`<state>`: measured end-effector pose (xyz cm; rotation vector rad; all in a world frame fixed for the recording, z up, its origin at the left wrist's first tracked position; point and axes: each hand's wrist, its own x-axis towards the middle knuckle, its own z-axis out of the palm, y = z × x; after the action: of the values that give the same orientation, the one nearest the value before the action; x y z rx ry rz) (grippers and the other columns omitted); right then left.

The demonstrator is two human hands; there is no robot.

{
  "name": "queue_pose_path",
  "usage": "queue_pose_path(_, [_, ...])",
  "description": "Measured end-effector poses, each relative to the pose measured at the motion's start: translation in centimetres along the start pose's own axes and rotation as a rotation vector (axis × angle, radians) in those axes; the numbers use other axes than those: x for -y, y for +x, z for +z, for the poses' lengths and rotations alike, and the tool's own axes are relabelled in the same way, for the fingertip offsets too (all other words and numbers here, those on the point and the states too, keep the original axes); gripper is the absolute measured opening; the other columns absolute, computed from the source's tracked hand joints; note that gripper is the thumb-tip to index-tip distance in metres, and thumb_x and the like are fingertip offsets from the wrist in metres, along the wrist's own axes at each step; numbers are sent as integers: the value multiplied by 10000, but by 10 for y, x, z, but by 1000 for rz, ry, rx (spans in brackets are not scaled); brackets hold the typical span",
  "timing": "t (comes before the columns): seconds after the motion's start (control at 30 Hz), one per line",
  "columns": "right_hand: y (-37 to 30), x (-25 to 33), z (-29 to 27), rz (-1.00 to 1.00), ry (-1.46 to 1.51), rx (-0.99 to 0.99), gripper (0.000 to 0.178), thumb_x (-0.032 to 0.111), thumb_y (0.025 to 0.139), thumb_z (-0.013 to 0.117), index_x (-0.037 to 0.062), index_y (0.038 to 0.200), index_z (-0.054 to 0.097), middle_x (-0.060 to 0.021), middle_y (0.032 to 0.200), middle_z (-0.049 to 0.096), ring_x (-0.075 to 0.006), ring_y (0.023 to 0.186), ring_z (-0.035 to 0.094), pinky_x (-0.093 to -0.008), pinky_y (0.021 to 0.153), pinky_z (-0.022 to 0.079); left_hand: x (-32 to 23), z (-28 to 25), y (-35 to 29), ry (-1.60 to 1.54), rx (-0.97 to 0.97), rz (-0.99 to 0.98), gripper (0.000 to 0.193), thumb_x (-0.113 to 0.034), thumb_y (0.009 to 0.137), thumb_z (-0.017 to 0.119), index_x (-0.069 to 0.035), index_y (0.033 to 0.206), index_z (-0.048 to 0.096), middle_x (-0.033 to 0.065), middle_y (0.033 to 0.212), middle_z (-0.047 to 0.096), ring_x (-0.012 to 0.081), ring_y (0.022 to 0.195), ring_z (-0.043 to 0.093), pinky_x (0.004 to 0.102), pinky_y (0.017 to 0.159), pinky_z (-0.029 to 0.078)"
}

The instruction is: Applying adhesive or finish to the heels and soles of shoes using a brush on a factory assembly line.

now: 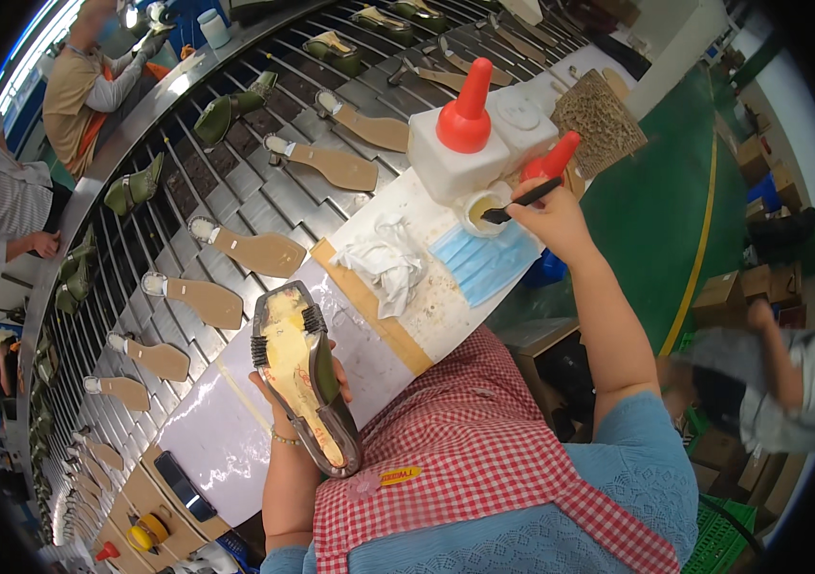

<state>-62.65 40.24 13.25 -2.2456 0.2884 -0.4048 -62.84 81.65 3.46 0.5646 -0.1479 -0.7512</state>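
Observation:
My left hand (279,413) is wrapped round an upturned shoe upper (295,368), holding it over the table near my apron. The shoe's underside faces up, showing pale yellow patches with dark bristly edges near the toe. Part of the hand is hidden behind it. In my right hand (553,222) is a black-handled brush (534,193), gripped between the fingers. Its dark tip is at the mouth of a small white pot (476,216) with yellowish contents. Beside the pot stand a white bottle with a red cone nozzle (465,129) and a second red nozzle (553,156).
A crumpled white cloth (384,263) and a blue face mask (486,260) lie on the board. Beyond, a slatted conveyor (235,191) carries tan soles (336,165) and green shoe uppers (135,187). Near left are a phone (184,485) and tape (149,532). Other people stand around.

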Motion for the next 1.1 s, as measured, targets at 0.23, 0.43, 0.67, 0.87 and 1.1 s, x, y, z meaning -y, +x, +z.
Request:
queue_pose_path(0.23, [-12, -37, 1, 656, 1102, -21, 259, 200, 782, 741, 52, 961, 628, -46, 898, 625, -159, 837, 606, -265, 763, 474, 1, 2, 3, -42, 26, -9, 1219, -935, 569, 417, 77, 1247, 422, 219, 861, 614, 275, 647, 646, 344, 522, 536])
queue_pose_path(0.43, [-10, -60, 23, 939, 1197, -185, 311, 353, 756, 775, 100, 830, 611, 1, 745, 619, -154, 732, 624, -241, 620, 498, -1, -2, 1, -97, 59, -32, 1235, -928, 560, 447, 84, 1266, 405, 234, 880, 610, 305, 666, 647, 362, 532, 537])
queue_pose_path(0.67, [-18, -67, 1, 588, 1594, 44, 220, 261, 906, 606, 79, 1029, 615, -84, 920, 674, -206, 871, 656, -328, 737, 541, 9, -13, 8, -291, 169, -132, 1261, -923, 530, 476, 49, 1326, 364, 269, 961, 607, 370, 730, 641, 435, 604, 549])
queue_pose_path(0.87, [-41, 38, -15, 92, 1454, 302, 247, 237, 969, 494, 48, 1127, 522, -110, 1133, 584, -239, 1091, 574, -395, 906, 501, 18, 11, 13, -123, 18, -137, 987, -851, 727, 268, -69, 1294, 469, 155, 1053, 633, 248, 862, 646, 366, 737, 543])
queue_pose_path(1.1, [-102, 154, 49, -87, 801, 662, 205, -12, 725, 728, -2, 909, 638, -137, 976, 630, -187, 901, 609, -292, 790, 467, 4, 46, 2, -51, -55, -161, 845, -754, 816, 325, -76, 1295, 480, 73, 1139, 611, 151, 967, 616, 302, 780, 531])
